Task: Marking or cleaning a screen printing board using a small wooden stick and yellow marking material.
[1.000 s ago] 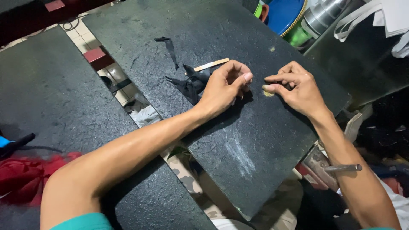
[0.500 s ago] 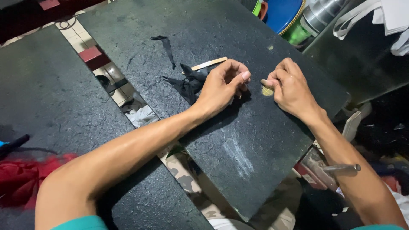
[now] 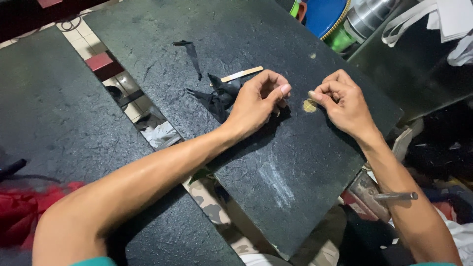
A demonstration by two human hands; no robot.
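My left hand (image 3: 258,101) rests on a dark stone slab (image 3: 276,162), its fingers curled onto a crumpled scrap of black material (image 3: 217,98). My right hand (image 3: 342,101) sits just to the right with fingertips pinched together; whether something small is between them I cannot tell. A small round yellowish patch (image 3: 309,106) lies on the slab between the two hands, right at the right fingertips. A pale flat wooden stick (image 3: 241,74) lies behind the black scrap. A thin black strip (image 3: 193,56) lies further back on the slab.
A second dark slab (image 3: 64,128) lies to the left, with a gap showing tiled floor (image 3: 128,98) between them. Red fabric (image 3: 22,212) is at the lower left. A blue round lid (image 3: 322,15), a metal pot (image 3: 367,19) and white cloth (image 3: 443,19) sit at the back right.
My right hand has lifted slightly off the slab, uncovering the yellowish patch beneath its fingertips. The left hand stays on the black scrap.
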